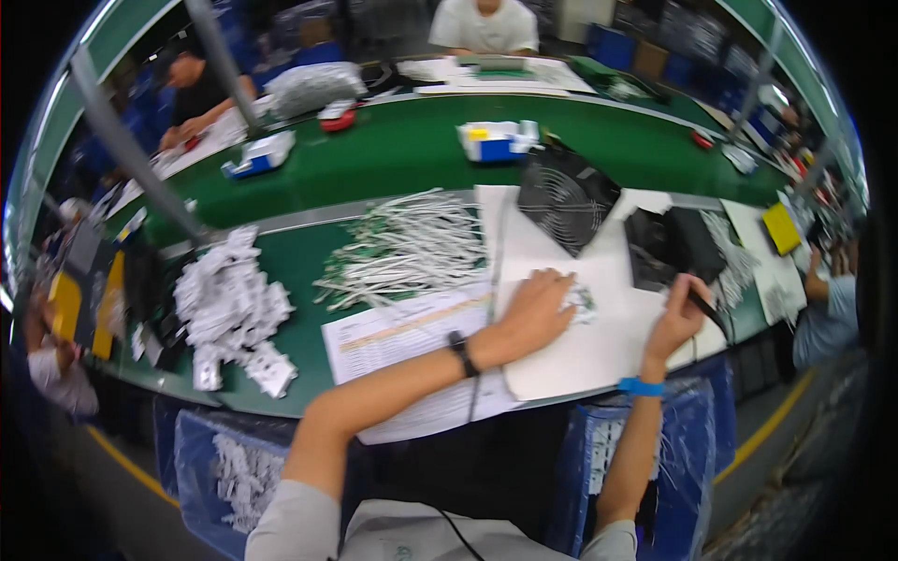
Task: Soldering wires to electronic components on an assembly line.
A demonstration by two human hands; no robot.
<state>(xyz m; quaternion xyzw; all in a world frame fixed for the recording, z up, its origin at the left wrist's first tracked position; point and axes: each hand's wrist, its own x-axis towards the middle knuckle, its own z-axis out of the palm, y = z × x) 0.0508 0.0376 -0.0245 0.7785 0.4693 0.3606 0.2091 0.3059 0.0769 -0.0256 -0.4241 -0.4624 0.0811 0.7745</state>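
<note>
My left hand [535,316] lies over a white board [547,360] with its fingers stretched out. Just beyond the fingertips, and touching or nearly touching them, is a small cluster of white and green parts [581,305], too blurred to name. Further right, my right hand [675,320] is closed around a black pen-like tool [703,306] with a dark cord; its tip is not visible. Past that hand stands a black box-shaped device [669,245]. A black fan with a round grille [567,198] sits at the back of the board.
White cables with green ends [412,245] are heaped left of the board, above printed sheets [407,341]. White flat pieces [232,304] form a pile further left. Lined blue bins [201,467] stand below the table edge. Other people work across and beside the green conveyor [393,150].
</note>
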